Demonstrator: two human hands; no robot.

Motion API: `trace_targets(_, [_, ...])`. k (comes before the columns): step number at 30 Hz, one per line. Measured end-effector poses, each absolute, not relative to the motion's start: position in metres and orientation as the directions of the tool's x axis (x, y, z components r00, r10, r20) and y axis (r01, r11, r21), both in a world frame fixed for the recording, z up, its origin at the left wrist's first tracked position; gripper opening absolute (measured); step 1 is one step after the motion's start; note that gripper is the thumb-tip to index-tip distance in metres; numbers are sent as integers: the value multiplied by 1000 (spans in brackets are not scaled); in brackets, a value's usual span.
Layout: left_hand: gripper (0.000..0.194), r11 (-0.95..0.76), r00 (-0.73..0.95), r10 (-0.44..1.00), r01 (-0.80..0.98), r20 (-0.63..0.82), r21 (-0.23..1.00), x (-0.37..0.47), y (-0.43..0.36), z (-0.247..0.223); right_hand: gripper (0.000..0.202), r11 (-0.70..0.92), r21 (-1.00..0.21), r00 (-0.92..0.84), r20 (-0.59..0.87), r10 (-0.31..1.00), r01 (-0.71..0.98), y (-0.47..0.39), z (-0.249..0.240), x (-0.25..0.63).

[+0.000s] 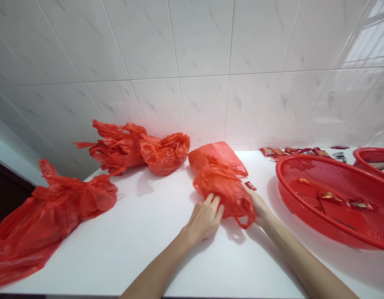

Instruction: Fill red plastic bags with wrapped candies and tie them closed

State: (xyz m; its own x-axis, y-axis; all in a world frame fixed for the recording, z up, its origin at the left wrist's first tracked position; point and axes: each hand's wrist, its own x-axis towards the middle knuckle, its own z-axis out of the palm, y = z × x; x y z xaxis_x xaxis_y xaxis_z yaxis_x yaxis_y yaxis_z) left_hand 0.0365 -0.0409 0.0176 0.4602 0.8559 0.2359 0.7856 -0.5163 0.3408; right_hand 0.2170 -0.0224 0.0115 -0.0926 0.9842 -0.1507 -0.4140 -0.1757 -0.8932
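A hard tug might rip the thin red bag (221, 187), with the left hand (206, 216) clutching its seven o'clock and the right hand (258, 204) at four, its grip hidden from me.

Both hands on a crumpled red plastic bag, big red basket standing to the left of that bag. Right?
Not quite: the big red basket stands to the right of the bag, as the head view shows. The left hand and right hand are indeed both on the crumpled red plastic bag.
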Motion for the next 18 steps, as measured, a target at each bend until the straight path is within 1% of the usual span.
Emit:
trace_targets(3, [31,-317,251,941,891,228,326,31,-34,22,35,-268,-837,-131,-233,964,-476,-27,15,218])
trace_targets(5, [32,-170,119,976,940,182,296,23,-28,28,39,-339,-812,-184,-285,941,-475,-30,17,217])
trace_targets(8, [32,1,-29,993,971,114,238,7,-17,38,51,-393,-826,-252,-313,916,-403,-32,18,217])
trace_targets(11, [30,53,-88,984,975,156,216,-10,-8,46,57,-342,-892,-289,-257,922,-297,-31,18,220])
trace_targets(13, [29,86,-115,985,973,127,212,-18,-4,48,59,-217,-966,-334,-160,929,-138,-30,19,227])
trace_targets(15, [30,121,-131,991,968,31,221,-25,-2,47,57,-52,-993,-372,-87,924,103,-27,21,238])
trace_targets(16, [30,122,-122,992,965,-14,234,-28,0,46,53,13,-971,-386,-82,919,237,-26,21,244])
trace_targets(18, [29,93,-80,995,954,-58,286,-34,2,44,41,67,-881,-395,-141,908,468,-22,20,257])
